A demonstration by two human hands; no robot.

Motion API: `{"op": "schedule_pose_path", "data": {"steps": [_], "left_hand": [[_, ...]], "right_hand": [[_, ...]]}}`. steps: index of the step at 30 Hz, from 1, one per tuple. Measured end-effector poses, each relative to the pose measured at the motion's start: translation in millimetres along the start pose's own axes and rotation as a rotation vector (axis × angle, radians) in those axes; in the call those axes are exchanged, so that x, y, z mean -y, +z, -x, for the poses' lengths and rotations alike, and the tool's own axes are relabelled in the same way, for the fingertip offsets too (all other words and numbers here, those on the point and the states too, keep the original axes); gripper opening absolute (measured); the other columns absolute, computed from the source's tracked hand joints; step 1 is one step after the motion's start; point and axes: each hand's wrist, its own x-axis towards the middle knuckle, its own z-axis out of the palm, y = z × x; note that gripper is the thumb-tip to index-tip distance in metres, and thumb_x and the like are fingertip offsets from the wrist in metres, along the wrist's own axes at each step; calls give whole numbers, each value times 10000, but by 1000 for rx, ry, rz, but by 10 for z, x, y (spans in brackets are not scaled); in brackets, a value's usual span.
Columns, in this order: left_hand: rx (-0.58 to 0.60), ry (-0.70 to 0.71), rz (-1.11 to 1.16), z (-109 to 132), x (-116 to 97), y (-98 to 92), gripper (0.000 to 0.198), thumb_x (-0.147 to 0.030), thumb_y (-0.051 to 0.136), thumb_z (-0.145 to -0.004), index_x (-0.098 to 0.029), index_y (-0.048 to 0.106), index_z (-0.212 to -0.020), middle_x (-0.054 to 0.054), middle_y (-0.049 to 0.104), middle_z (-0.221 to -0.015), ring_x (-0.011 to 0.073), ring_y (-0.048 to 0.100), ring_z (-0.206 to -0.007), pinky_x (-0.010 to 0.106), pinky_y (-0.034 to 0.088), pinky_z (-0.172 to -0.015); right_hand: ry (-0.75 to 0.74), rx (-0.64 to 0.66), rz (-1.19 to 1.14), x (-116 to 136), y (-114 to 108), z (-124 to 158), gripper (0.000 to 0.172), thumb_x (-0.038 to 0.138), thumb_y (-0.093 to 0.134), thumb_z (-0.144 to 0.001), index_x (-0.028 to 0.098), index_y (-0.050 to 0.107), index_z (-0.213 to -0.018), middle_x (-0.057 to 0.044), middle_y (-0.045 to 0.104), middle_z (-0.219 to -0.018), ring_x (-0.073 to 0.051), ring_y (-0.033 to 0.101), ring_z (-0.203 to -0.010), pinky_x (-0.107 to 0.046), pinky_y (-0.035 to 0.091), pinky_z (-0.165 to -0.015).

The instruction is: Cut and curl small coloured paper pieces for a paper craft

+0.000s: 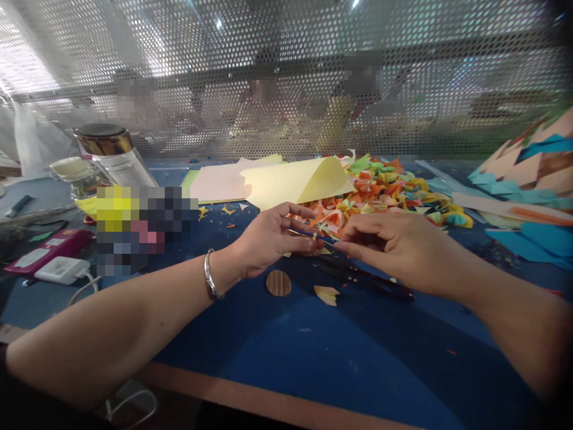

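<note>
My left hand (pixel 273 239), with a silver bracelet at the wrist, is closed near the middle of the view, its thumb and fingers pinched on something too small to make out. Close on its right, my right hand (pixel 389 248) pinches a thin, needle-like piece (pixel 328 242) between thumb and forefinger. Behind both hands lies a pile of folded colourful paper pieces (pixel 380 185). A round wooden disc (pixel 279 283) and a small folded paper scrap (pixel 327 295) rest on the blue table below them. Dark-handled scissors (pixel 394 289) lie partly under my right hand.
Yellow and pink paper sheets (pixel 215 184) lie behind my left hand. Jars (pixel 120 161), a magenta box (pixel 51 251) and a white charger (pixel 62 270) stand or lie at left. Layered paper work (pixel 537 161) is at right. People show behind a perforated metal screen (pixel 295 36).
</note>
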Motion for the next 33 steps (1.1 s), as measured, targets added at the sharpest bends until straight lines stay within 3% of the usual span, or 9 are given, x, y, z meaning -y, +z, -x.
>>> {"op": "schedule_pose_path", "data": {"steps": [10,19,25,33], "left_hand": [[-51,-34,-44,-1,-32,-7,388,-36,827,-738,-135,635,-1060,26,761,-756,164,757,-706,335,591,-787],[-228,19,-122,-29,-31,-52,427,-97,886,-661,-137,663,-1023,-2,719,-712,107,650,-635,269,477,-673],[-345,15,-31,-56,-71,-52,296,-39,801,-754,-137,643,-985,10,727,-756,104,680,-691,264,506,-723],[-372,77,78,-89,-36,-101,278,-124,863,-728,-153,638,-888,27,754,-802,78,652,-697,232,481,-714]], "right_hand": [[46,40,-9,21,-20,-2,340,506,558,-1001,243,634,-799,-1,623,-657,-160,546,-588,-308,383,-573],[53,11,-10,-24,-13,10,339,516,567,-1002,248,654,-815,-17,659,-694,-180,577,-628,-326,414,-602],[111,48,-8,-45,-50,2,351,536,569,-992,245,660,-819,-18,676,-717,-180,591,-631,-330,422,-601],[161,98,44,-97,-66,1,396,557,541,-989,236,661,-789,-33,674,-661,-167,551,-548,-332,376,-555]]}}
